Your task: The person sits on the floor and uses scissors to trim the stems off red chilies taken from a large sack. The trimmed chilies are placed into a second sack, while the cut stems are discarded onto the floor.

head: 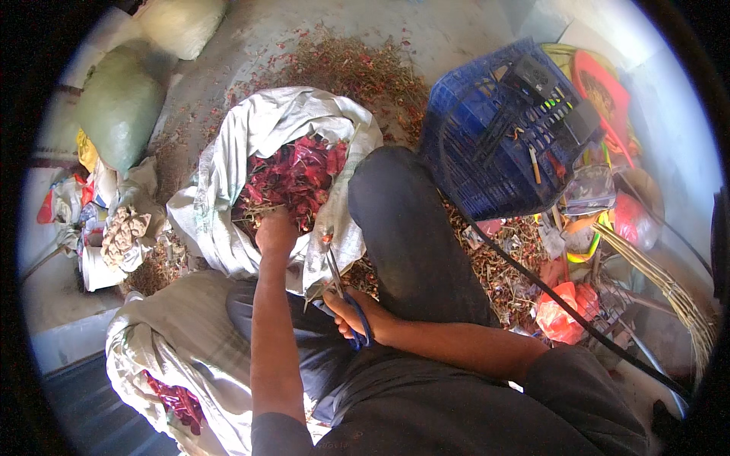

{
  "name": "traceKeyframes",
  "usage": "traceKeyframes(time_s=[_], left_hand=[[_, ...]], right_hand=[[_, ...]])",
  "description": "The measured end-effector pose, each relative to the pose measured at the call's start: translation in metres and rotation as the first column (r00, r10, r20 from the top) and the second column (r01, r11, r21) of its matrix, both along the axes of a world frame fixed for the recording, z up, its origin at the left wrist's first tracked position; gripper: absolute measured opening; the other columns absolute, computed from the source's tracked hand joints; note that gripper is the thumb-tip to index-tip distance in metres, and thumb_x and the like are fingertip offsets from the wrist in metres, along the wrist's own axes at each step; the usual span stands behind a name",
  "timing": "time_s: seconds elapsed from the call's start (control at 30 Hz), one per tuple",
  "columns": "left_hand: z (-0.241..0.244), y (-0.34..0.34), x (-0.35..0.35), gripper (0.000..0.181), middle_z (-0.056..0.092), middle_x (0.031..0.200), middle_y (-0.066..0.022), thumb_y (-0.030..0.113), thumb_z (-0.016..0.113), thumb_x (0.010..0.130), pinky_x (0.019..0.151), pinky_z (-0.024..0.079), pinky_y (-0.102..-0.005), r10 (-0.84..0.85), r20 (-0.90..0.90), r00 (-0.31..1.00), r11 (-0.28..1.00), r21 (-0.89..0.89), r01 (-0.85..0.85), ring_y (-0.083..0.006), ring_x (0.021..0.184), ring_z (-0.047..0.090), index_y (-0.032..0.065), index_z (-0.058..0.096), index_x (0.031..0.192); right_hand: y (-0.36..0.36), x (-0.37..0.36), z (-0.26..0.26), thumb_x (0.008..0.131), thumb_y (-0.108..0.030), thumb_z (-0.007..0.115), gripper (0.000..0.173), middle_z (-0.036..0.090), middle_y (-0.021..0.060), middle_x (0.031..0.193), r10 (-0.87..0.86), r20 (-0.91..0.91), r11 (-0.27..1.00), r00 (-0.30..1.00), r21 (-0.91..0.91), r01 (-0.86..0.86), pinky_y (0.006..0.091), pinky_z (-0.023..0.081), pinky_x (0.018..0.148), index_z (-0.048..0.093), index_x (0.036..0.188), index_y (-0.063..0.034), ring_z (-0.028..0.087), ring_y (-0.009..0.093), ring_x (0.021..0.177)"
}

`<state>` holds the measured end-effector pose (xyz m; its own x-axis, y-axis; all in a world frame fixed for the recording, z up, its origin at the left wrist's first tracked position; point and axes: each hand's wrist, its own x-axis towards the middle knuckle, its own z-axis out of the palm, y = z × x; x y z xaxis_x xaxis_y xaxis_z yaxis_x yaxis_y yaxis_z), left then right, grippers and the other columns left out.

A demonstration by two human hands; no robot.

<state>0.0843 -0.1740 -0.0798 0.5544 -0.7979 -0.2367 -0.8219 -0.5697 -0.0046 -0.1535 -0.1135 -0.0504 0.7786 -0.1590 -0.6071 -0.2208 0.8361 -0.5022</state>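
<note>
Between my knees stands a white woven sack (228, 134), its mouth rolled back around a heap of dried red chillies (302, 171). My left hand (276, 232) reaches into the sack, with its fingers buried among chillies and pale stalks, so its grip is hidden. In front of my lap, my right hand (360, 313) holds a pair of scissors (365, 325) with blue handles. Their blades point up toward the sack's near rim, and a small reddish piece shows near the tips. A second white sack (131, 347) at lower left has dark red chillies (177, 396) in its opening.
Stalks and chilli scraps (348, 68) litter the floor beyond the sack. At right, an upturned blue plastic crate (462, 131) bears small items, and a black cable (547, 290) runs past it. A twig broom (656, 268) lies farther right. A full greenish sack (120, 102) stands left.
</note>
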Motion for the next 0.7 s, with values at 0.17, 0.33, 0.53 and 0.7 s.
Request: traceKeyframes(time_s=[0.17, 0.33, 0.53, 0.7], left_hand=[[-0.003, 0.044, 0.035, 0.020, 0.066, 0.074, -0.0107, 0.006, 0.070, 0.076, 0.057, 0.048, -0.0330, 0.111, -0.609, 0.785, 0.712, -0.503, -0.490, -0.0206, 0.067, 0.064, 0.0038, 0.061, 0.094], [0.038, 0.071, 0.024, 0.013, 0.059, 0.073, -0.0008, -0.001, 0.062, 0.084, 0.047, 0.035, -0.0221, -0.115, -0.950, 0.291, 0.280, -0.312, -0.908, -0.0085, 0.058, 0.050, 0.0073, 0.059, 0.094], [0.047, 0.105, 0.011, 0.009, 0.060, 0.078, -0.0048, 0.000, 0.058, 0.090, 0.046, 0.035, -0.0197, -0.577, -0.816, -0.040, 0.180, -0.079, -0.980, -0.0085, 0.057, 0.047, 0.0091, 0.057, 0.090], [0.047, 0.118, -0.029, 0.003, 0.058, 0.077, -0.0040, 0.005, 0.058, 0.092, 0.046, 0.035, -0.0192, -0.587, -0.792, -0.169, 0.073, 0.156, -0.985, -0.0068, 0.056, 0.046, 0.0041, 0.056, 0.090]], right_hand=[[0.009, 0.005, -0.034, 0.093, -0.054, 0.055, 0.048, 0.043, 0.0013, 0.066, -0.043, 0.124, 0.999, 0.991, 0.006, 0.042, 0.0252, 0.039, 0.042, 0.040, 0.090, -0.0079, 0.043, 0.008, 0.049], [-0.003, 0.011, 0.003, 0.091, -0.054, 0.057, 0.049, 0.043, 0.0017, 0.063, 0.043, 0.110, 0.965, 0.993, -0.263, -0.013, 0.0257, 0.037, 0.037, 0.039, 0.090, -0.0081, 0.044, 0.009, 0.045], [0.003, 0.016, 0.022, 0.085, -0.044, 0.067, 0.049, 0.060, 0.0233, 0.076, -0.004, -0.094, 0.504, 0.996, -0.860, -0.080, 0.0485, 0.046, 0.068, 0.054, 0.093, 0.0032, 0.061, 0.041, 0.070], [-0.004, 0.021, 0.018, 0.080, -0.039, 0.073, 0.045, 0.057, 0.0188, 0.072, -0.005, -0.094, 0.026, 0.996, -0.995, -0.094, 0.0477, 0.047, 0.063, 0.052, 0.090, -0.0002, 0.059, 0.040, 0.069]])
